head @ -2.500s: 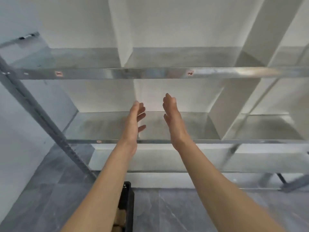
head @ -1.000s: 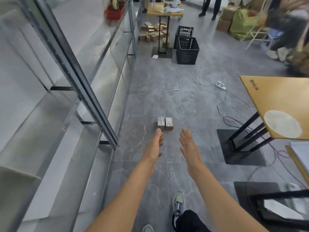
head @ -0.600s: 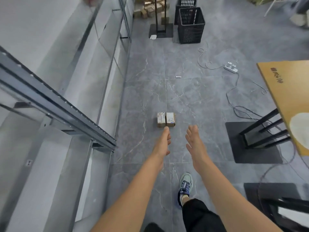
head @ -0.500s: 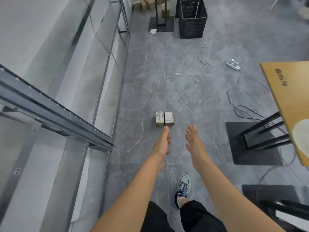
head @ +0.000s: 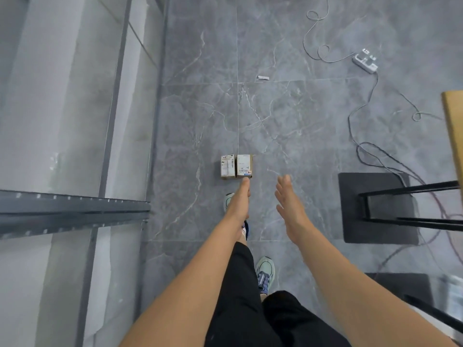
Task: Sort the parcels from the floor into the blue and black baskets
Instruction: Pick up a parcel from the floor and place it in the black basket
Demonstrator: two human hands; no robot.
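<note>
2 small brown cardboard parcels sit side by side and touching on the grey marble-patterned floor tiles (head: 200, 108): the left parcel (head: 227, 166) and the right parcel (head: 244, 165), each with a white printed label on top. They lie on a tile seam running away from the camera.

The left hand (head: 239, 200) is stretched forward, edge-on, fingers straight and together, holding nothing; its fingertips overlap the near edge of the right parcel in the view, though actual contact cannot be told. The right hand (head: 290, 201) reaches out just right of the parcels, flat and empty, fingers extended and slightly spread, clear of both boxes.

Nearer than the parcels, below the arms, are black trousers (head: 250, 304) and 2 pale green sneakers (head: 265, 274). Left of the parcels runs a grey metal shelving rack (head: 75, 211). Right of them stands a black table base plate (head: 375, 209) with black legs, under a wooden tabletop edge (head: 453, 131). Beyond and right of the parcels lie a white power strip (head: 365, 60) and loose cables.
</note>
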